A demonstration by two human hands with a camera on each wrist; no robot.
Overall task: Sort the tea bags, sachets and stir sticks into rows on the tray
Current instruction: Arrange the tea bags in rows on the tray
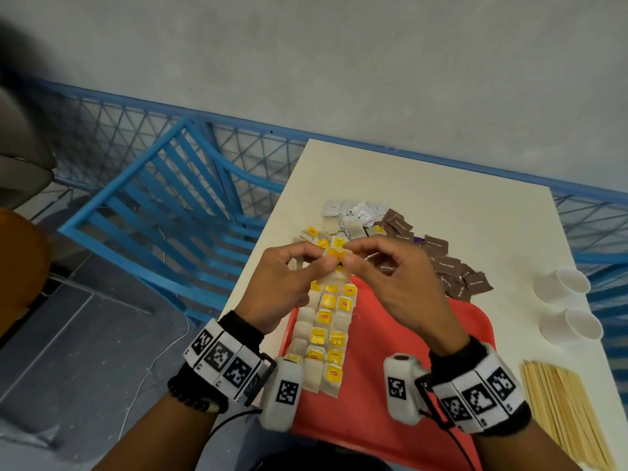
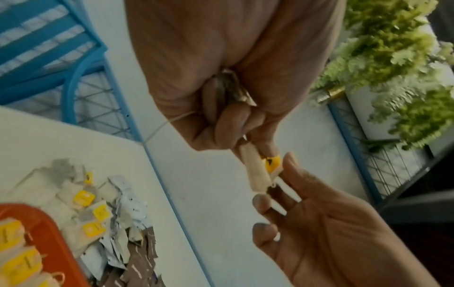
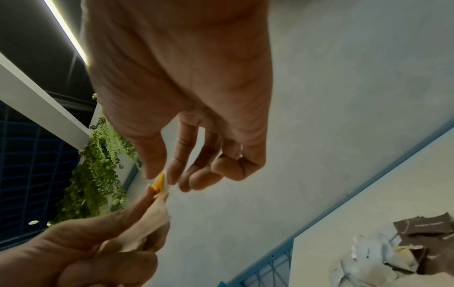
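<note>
Both hands hold one tea bag [image 1: 334, 263] in the air above the far end of the red tray [image 1: 452, 362]. The left hand [image 1: 282, 283] has its thumb and curled fingers [image 2: 228, 124] closed on the bag's paper body, and the right hand [image 1: 401, 283] pinches the yellow tag [image 3: 158, 183] at its top between thumb and forefinger, the other fingers loosely bent. The step in hand looks like straightening the bag and its tag before laying it down, so the tag is best folded flat onto the paper, with the loose string [image 2: 162, 126] tucked so it does not drag across neighbours. The rows of tea bags [image 1: 326, 334] run along the tray's left side, from its near part toward its far edge, and the next free spot seems to be at that far end, directly under the hands. The right half of the tray is bare red, which leaves room for the other rows. Beyond the tray's far edge, loose tea bags, white sachets [image 1: 356, 212] and brown sachets [image 1: 452, 266] lie heaped on the bench [image 1: 424, 171]. The stir sticks [image 1: 564, 413] lie at the bench's near right edge, and two paper cups [image 1: 567, 304] stand close to that edge, so sweeps to the right need care.
</note>
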